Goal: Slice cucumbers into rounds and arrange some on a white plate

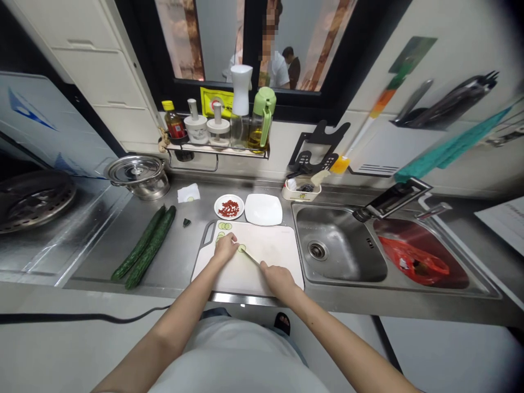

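Observation:
A white cutting board [266,273] with a grey handle lies at the counter's front. My right hand [279,279] is closed on a knife [250,256], its tip beside a pale green cucumber slice [242,248]. Just left of that slice, my left hand [226,246] has its fingers pressed together; whether anything is between them is too small to tell. More cucumber slices [225,225] rest at the board's upper left, some partly behind my left hand. Behind the board stand a plate of chopped red pieces [229,207] and a plain white plate [263,209].
Two whole cucumbers [149,248] lie on the left, near a lidded steel pot [141,177]. On the right is a double sink [341,245] with a red bag [413,262]. A condiment rack [221,151] hangs above the counter. People show beyond the window.

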`<state>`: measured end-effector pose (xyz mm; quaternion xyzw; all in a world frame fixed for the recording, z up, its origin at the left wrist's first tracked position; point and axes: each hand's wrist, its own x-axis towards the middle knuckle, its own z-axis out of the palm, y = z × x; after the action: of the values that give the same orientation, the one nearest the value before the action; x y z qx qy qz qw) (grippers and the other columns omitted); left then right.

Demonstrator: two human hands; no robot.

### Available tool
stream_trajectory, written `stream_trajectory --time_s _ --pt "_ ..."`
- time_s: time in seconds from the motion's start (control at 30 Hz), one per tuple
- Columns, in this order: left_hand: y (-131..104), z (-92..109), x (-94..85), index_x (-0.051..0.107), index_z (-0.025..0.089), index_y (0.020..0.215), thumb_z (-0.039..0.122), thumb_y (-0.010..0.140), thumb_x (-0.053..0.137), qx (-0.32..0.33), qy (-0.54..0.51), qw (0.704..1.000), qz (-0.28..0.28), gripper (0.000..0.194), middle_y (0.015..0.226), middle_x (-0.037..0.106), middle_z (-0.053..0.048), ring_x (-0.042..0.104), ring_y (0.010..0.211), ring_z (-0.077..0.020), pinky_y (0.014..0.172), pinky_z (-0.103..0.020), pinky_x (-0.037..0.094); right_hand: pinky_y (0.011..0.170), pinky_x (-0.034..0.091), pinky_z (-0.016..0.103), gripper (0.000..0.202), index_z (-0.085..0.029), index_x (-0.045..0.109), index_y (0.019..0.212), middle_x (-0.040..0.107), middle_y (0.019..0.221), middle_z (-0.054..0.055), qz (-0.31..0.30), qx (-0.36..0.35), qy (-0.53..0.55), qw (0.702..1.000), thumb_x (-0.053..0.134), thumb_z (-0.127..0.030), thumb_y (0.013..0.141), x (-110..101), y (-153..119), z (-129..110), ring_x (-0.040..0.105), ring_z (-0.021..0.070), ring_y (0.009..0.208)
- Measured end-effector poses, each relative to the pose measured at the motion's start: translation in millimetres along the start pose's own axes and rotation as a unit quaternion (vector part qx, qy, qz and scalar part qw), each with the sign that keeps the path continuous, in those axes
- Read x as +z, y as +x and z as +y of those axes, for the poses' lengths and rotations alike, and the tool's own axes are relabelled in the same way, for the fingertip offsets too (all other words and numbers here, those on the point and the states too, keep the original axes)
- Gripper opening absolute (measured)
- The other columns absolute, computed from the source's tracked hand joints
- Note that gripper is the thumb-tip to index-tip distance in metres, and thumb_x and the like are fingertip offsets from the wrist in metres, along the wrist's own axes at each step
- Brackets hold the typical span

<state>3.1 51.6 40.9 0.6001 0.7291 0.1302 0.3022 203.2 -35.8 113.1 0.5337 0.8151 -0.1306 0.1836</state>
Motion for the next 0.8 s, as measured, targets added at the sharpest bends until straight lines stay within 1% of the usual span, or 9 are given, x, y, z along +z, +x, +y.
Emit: stream_trajectory --time_s 0.1,0.17,0.3,0.37,0.47,0.6,0.7,0.8 --pt "-4 1 -0.4 0.062 0.020 0.094 0.024 0.078 0.060 0.001 -0.001 1.000 0.001 0.017 0.082 0.064 -0.002 0.059 0.082 -0.0173 0.074 -0.026 0.040 0.071 0.046 0.029 0.027 -0.017 0.046 0.116 0.068 0.091 0.014 -0.008 0.002 0.009 1.000 0.034 -0.013 0.092 -1 -3 6 0.066 0.0220 0.088" --pt "-10 0 1.4 0.062 0.020 0.097 0.023 0.081 0.057 0.014 -0.001 1.000 0.008 0.018 0.083 0.065 -0.003 0.059 0.083 -0.0176 0.077 -0.026 0.041 0.070 0.044 0.028 0.029 -0.017 0.045 0.117 0.067 0.092 0.013 -0.011 0.014 0.032 0.999 0.035 -0.013 0.091 -2 -5 12 0.065 0.0215 0.088" --pt "-26 -1 8.4 0.061 0.018 0.105 0.022 0.084 0.052 0.083 0.009 0.996 0.041 0.023 0.095 0.063 -0.007 0.057 0.093 -0.0188 0.085 -0.028 0.040 0.066 0.039 0.025 0.034 -0.016 0.041 0.122 0.067 0.093 0.012 0.002 0.095 0.097 0.991 0.035 -0.014 0.090 0 -6 21 0.064 0.0199 0.086" --pt "-32 0 10.9 0.061 0.017 0.105 0.023 0.084 0.051 0.101 0.023 0.993 0.054 0.023 0.100 0.061 -0.009 0.056 0.097 -0.0200 0.087 -0.029 0.039 0.064 0.037 0.025 0.034 -0.016 0.041 0.123 0.067 0.093 0.012 0.008 0.128 0.123 0.984 0.034 -0.016 0.090 3 -4 23 0.064 0.0194 0.085" --pt "-34 4 11.0 0.062 0.018 0.099 0.022 0.083 0.052 0.094 0.037 0.994 0.045 0.020 0.101 0.059 -0.009 0.055 0.097 -0.0205 0.086 -0.029 0.039 0.062 0.035 0.025 0.032 -0.016 0.042 0.122 0.066 0.095 0.011 0.014 0.147 0.143 0.979 0.033 -0.018 0.091 5 -1 23 0.064 0.0192 0.085" --pt "-28 9 7.4 0.062 0.018 0.092 0.023 0.081 0.055 0.074 0.035 0.996 0.032 0.014 0.097 0.059 -0.008 0.055 0.094 -0.0196 0.083 -0.028 0.040 0.062 0.034 0.025 0.031 -0.015 0.044 0.119 0.067 0.095 0.012 0.017 0.148 0.149 0.977 0.033 -0.018 0.091 5 3 24 0.063 0.0188 0.085" --pt "-23 12 5.4 0.062 0.018 0.086 0.023 0.080 0.055 0.065 0.026 0.997 0.032 0.011 0.094 0.061 -0.007 0.056 0.090 -0.0182 0.078 -0.027 0.040 0.062 0.034 0.025 0.031 -0.014 0.044 0.120 0.067 0.094 0.012 0.015 0.152 0.153 0.976 0.033 -0.017 0.091 4 5 24 0.063 0.0187 0.085" --pt "-20 15 4.5 0.062 0.018 0.079 0.019 0.079 0.054 0.062 0.026 0.997 0.021 0.008 0.089 0.063 -0.006 0.057 0.084 -0.0169 0.074 -0.026 0.039 0.062 0.033 0.025 0.032 -0.014 0.045 0.120 0.067 0.094 0.012 0.013 0.159 0.159 0.974 0.033 -0.017 0.091 3 5 24 0.063 0.0191 0.085"
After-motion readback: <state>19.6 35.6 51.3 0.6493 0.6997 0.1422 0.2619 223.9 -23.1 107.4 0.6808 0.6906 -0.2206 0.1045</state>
